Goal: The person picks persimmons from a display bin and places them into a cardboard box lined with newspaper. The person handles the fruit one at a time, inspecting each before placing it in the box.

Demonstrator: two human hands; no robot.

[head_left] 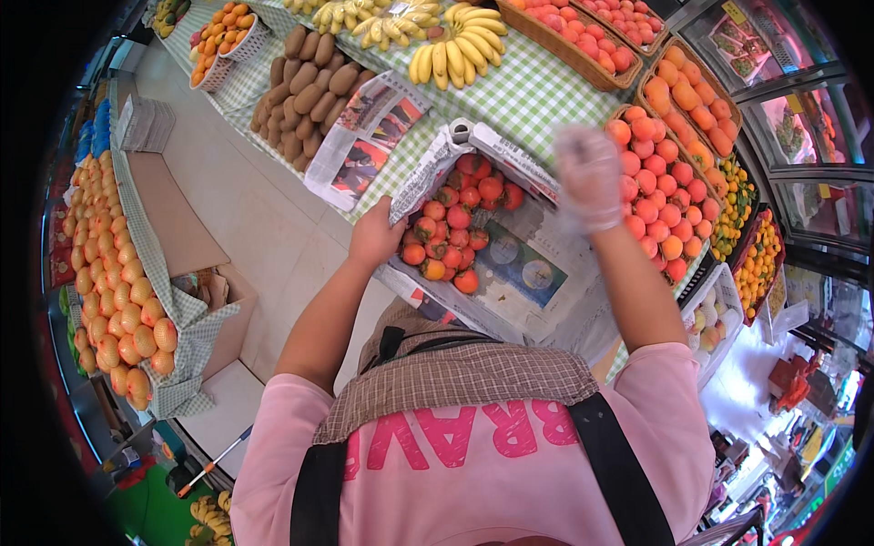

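My left hand [377, 234], bare, grips the left rim of a newspaper-lined crate [429, 179]. The crate is in front of my waist, partly over the checked cloth. Ripe persimmons [447, 228], red-orange with green calyxes, are bunched in its far left part; printed newspaper [522, 263] lies bare across the right part. My right hand [587, 174] wears a clear plastic glove and is raised beside the crate's far right edge, close to a heaped basket of persimmons [659, 181]. Motion blurs its fingers, so whether anything is in them is unclear.
Beyond the crate, a green checked cloth [519, 102] bears bananas [457, 51], kiwifruit [311, 89] and folded newspaper [369, 140]. Wicker baskets of fruit [689, 95] line the right, before a glass-fronted cooler [785, 130]. Net-wrapped round fruit [116, 286] is piled at left, past an open cardboard box [235, 300].
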